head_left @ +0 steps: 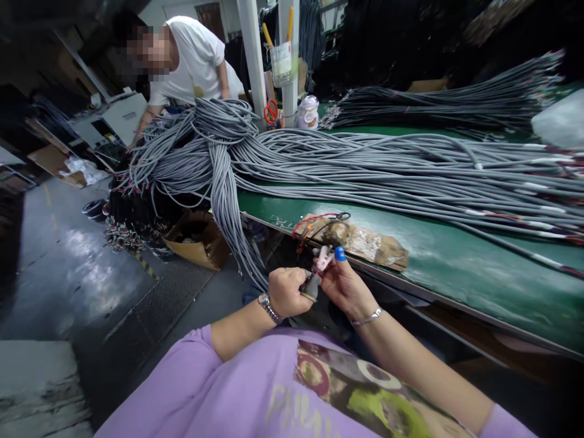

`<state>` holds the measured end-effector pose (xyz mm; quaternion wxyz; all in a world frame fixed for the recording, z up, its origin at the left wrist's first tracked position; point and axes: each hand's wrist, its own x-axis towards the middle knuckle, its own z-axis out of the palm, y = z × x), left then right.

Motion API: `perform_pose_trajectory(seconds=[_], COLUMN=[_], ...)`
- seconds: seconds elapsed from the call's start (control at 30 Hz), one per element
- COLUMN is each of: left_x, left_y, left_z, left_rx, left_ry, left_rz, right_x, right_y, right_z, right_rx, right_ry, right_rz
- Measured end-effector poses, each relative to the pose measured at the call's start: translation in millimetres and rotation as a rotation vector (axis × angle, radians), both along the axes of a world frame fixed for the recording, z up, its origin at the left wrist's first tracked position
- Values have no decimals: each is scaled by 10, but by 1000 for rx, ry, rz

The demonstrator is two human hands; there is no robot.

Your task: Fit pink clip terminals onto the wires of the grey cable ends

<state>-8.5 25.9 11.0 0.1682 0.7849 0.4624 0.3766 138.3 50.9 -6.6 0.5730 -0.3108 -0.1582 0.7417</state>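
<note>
My left hand (287, 292), with a watch on its wrist, is closed around a grey piece (311, 287) that looks like a cable end. Thin coloured wires run from it toward my right hand (345, 287). That hand wears a blue finger cot (340, 253) on one digit and pinches a small whitish-pink piece (324, 258), whose exact kind I cannot make out. Both hands are close together, just off the near edge of the green table (456, 255). Beside them, a taped wooden block (378, 248) with a red and a black wire lies at that edge.
A large bundle of grey cables (365, 164) stretches along the table and droops over its left end. Behind lie darker cables (438, 100). A co-worker in a white shirt (194, 61) leans over the far left end. A cardboard box (196, 243) stands below.
</note>
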Motion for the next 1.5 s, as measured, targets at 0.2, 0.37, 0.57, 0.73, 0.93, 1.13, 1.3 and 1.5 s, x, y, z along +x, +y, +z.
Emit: perform_pose_trajectory(seconds=[0.2, 0.37, 0.57, 0.73, 0.93, 1.13, 1.3, 1.5], left_x=[-42, -29, 25, 94, 153, 153, 134, 60], left_y=[-96, -102, -58, -30, 10, 32, 4, -73], left_z=[82, 80, 35, 54, 23, -25, -21, -41], left_rx=[-191, -569, -756, -863, -909, -930, -934, -919], left_ry=[-255, -636, -842, -899, -935, -927, -928, -785], left_rz=[-20, -101, -145, -209, -199, -213, -204, -209], right_x=[68, 98, 95, 79, 66, 47, 73, 174], right_y=[-46, -39, -36, -25, -25, -39, -60, -77], right_z=[4, 39, 79, 86, 72, 64, 67, 20], right_rx=[9, 39, 46, 24, 106, 122, 42, -36], right_ry=[-15, -53, -86, -60, -65, -72, 4, 1], right_rz=[94, 142, 137, 115, 135, 130, 148, 148])
